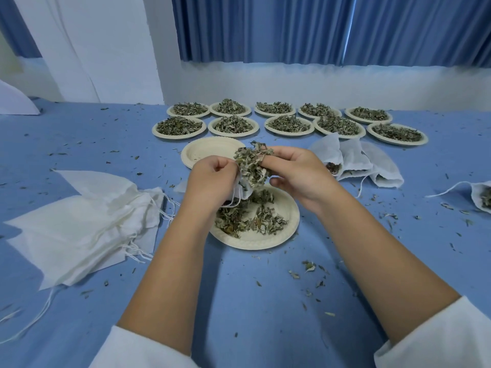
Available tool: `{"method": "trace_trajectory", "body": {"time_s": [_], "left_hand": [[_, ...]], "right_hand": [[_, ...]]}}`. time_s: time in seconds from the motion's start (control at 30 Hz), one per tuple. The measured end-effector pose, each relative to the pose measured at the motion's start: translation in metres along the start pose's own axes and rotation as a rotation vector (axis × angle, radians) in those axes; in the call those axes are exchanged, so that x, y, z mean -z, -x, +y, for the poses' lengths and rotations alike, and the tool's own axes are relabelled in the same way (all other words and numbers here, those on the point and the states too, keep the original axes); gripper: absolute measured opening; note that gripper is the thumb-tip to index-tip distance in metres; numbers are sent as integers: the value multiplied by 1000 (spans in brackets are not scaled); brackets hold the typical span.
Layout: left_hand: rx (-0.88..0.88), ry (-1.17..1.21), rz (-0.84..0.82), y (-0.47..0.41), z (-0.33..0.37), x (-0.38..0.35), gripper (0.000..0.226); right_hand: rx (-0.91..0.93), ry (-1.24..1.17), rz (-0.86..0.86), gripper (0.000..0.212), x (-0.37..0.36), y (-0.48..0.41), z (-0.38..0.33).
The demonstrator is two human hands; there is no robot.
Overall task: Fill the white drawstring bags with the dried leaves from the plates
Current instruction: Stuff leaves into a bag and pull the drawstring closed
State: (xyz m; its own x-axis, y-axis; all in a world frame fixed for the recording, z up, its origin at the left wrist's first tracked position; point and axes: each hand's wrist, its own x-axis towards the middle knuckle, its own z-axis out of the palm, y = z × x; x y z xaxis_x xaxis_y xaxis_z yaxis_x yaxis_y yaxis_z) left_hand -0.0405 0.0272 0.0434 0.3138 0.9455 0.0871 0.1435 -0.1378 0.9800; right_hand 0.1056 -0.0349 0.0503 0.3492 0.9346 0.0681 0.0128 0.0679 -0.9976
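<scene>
My left hand [210,176] pinches the bag [245,191] at its mouth, over the plate [287,229]. My right hand [295,171] pinches a clump of leaves [249,163]. The mouth sits just below the clump, so I judge the feed goes straight down.

Improvised packing workroom. Table [265,301] draped in blue cloth, ten paper plates [178,136] of dried leaves [289,123] in two rows, white drawstring bags [79,227] stacked flat. Pleated blue curtains [292,27], plain white wall [265,83] behind.
</scene>
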Motion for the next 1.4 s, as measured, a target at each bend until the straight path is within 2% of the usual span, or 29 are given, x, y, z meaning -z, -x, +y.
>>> {"method": "trace_trajectory", "body": {"time_s": [0.07, 0.17, 0.27, 0.33, 0.47, 0.53, 0.63, 0.73, 0.8, 0.83, 0.93, 1.07, 1.17, 1.3, 1.4], "left_hand": [[28, 78, -8, 0, 0, 0, 19], [76, 192, -3, -1, 1, 1, 20], [99, 220, -12, -2, 0, 2, 20], [90, 203, -23, -3, -1, 1, 20], [67, 134, -77, -2, -3, -3, 21], [44, 93, -86, -2, -3, -4, 17], [51, 66, -8, -3, -4, -3, 27], [32, 40, 22, -3, -5, -1, 29], [22, 56, 0, -2, -4, -1, 19], [24, 58, -6, -1, -4, -1, 17], [49, 74, -21, -1, -1, -2, 25], [53, 71, -67, 2, 2, -2, 27], [28, 74, -90, 4, 3, -2, 28], [24, 67, -103, 5, 5, -3, 21], [11, 23, -190, 7, 6, -3, 19]], "right_hand": [[19, 13, 7, 10, -7, 1, 4], [90, 164, 89, 18, -11, 1, 8], [179, 353, 138, 27, -12, 0, 13], [259, 494, 160, 25, -13, 0, 17], [395, 853, 84, 21, -16, 0, 20], [403, 931, 26, 19, -18, 2, 20], [295, 832, -63, 13, -17, 4, 15], [184, 651, -106, 23, -14, 5, 9], [134, 557, -74, 39, -13, 4, 7], [128, 529, -50, 40, -14, 4, 8], [159, 464, 28, 14, -15, 1, 14], [185, 437, 93, 19, -16, 0, 22], [138, 405, 110, 20, -17, 0, 25], [134, 395, 180, 22, -18, -3, 27], [63, 317, 158, 22, -19, -4, 31]]}}
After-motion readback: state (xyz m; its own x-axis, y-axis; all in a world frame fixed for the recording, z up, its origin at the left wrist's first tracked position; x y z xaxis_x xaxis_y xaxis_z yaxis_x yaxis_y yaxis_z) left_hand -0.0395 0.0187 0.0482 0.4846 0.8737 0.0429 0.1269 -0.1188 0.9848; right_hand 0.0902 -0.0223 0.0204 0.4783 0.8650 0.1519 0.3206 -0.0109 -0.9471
